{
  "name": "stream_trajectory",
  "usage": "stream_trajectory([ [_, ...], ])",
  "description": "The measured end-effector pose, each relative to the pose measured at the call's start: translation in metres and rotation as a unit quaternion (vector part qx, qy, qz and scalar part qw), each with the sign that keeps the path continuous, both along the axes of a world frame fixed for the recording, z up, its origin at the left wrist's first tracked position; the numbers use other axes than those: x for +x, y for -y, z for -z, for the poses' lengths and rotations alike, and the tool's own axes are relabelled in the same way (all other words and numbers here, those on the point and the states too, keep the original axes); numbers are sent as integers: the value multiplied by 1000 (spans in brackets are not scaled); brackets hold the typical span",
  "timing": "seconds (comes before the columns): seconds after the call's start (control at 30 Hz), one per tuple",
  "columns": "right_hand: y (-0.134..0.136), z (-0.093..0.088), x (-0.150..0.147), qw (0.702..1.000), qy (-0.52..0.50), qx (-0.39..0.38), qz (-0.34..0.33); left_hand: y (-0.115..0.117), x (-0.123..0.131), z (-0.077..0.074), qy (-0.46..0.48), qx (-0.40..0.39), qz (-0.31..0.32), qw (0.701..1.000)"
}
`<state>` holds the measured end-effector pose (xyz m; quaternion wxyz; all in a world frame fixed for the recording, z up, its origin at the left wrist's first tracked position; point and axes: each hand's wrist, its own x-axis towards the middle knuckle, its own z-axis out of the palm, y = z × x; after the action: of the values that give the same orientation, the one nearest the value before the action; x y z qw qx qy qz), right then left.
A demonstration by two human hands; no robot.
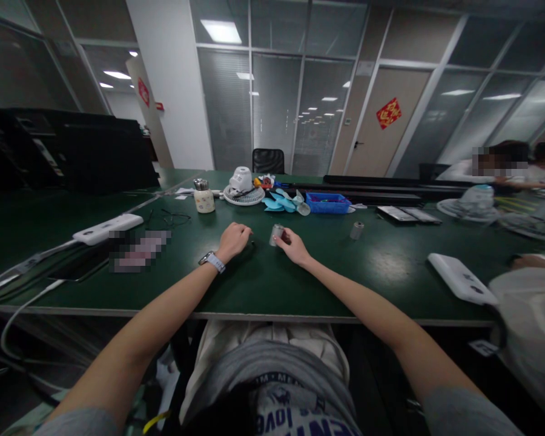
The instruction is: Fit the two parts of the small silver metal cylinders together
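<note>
Both my arms reach out over a dark green table (263,284). My left hand (234,237), with a watch on its wrist, rests on the table with the fingers curled in; a thin dark item lies at its fingertips and I cannot make it out. My right hand (291,244) is closed round a small silver cylinder (277,234) that stands on the table. A second small silver cylinder (356,230) stands alone to the right, apart from both hands.
Farther back are a small bottle (204,196), a white fan base with grille (241,188), light blue fan blades (281,201) and a blue tray (328,203). White power strips lie at left (108,229) and right (461,278). People sit at the far right.
</note>
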<state>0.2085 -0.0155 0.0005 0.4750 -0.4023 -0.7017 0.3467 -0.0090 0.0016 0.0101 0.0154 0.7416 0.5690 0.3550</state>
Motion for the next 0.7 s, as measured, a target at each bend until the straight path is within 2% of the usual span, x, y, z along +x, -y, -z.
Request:
stream_trajectory([
  [0.1,0,-3,-2,970,-159,-175,-46,1,0,0,-6,-4,3,1000],
  [0.2,2,-8,0,933,-229,-267,-73,1,1,-1,-22,-1,-1,1000],
  [0.43,3,-14,4,902,-254,-343,-64,1,3,0,-28,-6,11,1000],
  [0.7,2,-17,8,886,-253,-383,-70,6,5,-1,-7,-2,28,1000],
])
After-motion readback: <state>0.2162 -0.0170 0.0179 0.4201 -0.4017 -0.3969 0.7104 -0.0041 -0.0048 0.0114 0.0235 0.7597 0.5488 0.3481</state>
